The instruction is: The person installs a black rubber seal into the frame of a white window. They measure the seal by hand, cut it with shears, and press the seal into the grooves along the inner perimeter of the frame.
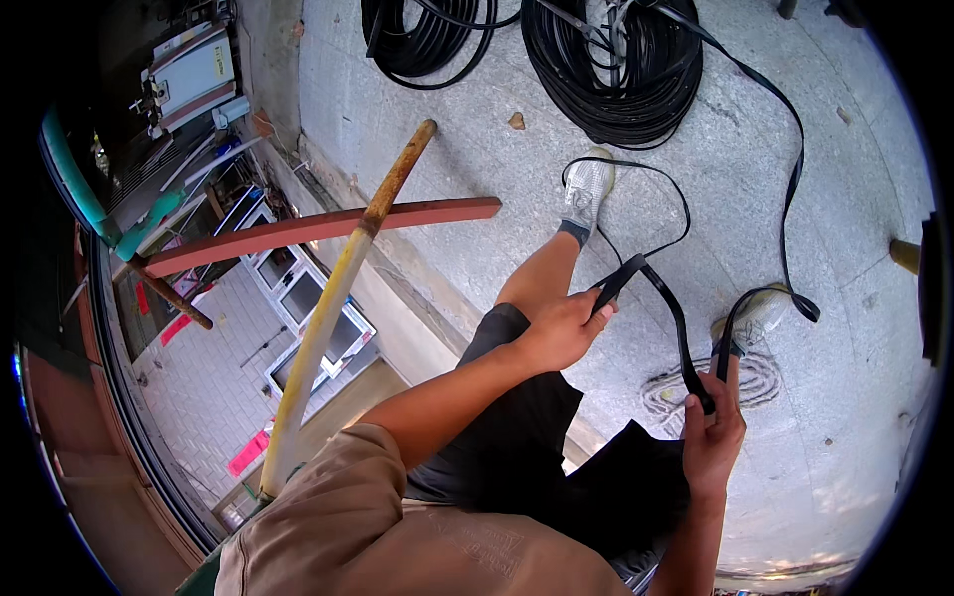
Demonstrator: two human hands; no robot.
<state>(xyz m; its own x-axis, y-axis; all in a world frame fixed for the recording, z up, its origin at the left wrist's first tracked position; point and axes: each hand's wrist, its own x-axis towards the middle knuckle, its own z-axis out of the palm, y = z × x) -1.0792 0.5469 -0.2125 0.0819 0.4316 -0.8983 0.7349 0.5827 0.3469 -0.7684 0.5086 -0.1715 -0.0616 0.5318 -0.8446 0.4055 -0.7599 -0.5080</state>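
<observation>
A flat black strip (pixel 679 323) runs in a bent span between my two hands, above the concrete floor. My left hand (pixel 561 333) is closed on one part of it, with the fingertips partly hidden behind the strip. Lower and to the right, my right hand (pixel 714 437) pinches another part between thumb and fingers. One length loops around my left shoe (pixel 588 189). Another passes over my right shoe (pixel 760 313) and rises along the right toward a big black coil (pixel 656 84) on the floor ahead.
A second black coil (pixel 422 45) lies at the far left of the big one. Light rope (pixel 765 382) is coiled by my right foot. A rusty yellow pole (pixel 333 288) crosses a red-brown beam (pixel 298 230) on my left. Window frames (pixel 343 333) lie beyond the floor's edge.
</observation>
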